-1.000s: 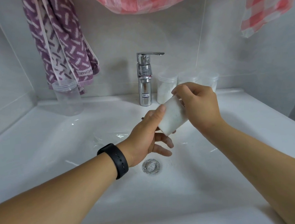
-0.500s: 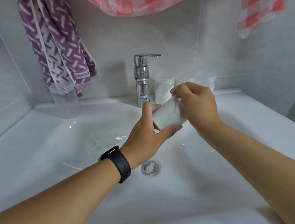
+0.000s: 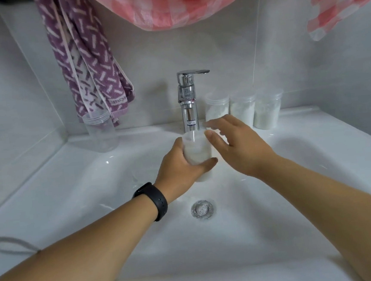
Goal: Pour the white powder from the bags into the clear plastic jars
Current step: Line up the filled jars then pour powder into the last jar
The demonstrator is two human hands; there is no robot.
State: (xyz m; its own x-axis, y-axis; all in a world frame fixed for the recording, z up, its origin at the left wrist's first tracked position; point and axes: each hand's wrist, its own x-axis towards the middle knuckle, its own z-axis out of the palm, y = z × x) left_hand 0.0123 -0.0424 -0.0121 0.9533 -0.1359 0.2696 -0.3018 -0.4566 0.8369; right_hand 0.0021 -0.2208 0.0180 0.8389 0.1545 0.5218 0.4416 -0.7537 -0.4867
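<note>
Moved: the jar, tilted between both hands a moment ago, now stands upright in the left hand; the right hand has let go and drawn off to the side.
Left hand: fingers and thumb wrapped round the jar's lower half, holding it over the sink, just in front of the tap.
Right hand: spread wide, holding nothing, just beside the jar's rim.
Other jars: three with white powder stand in a row on the ledge right of the tap; one clear, seemingly empty jar stands on the left under the purple towel.
Risk: the ledge looks wet, so a jar set down there could slide or tip; the spread right hand could knock the nearest filled jar behind it.
Hidden: no bag is in view; whether the held jar is lidded is hard to tell; its base is partly covered by the left hand.
</note>
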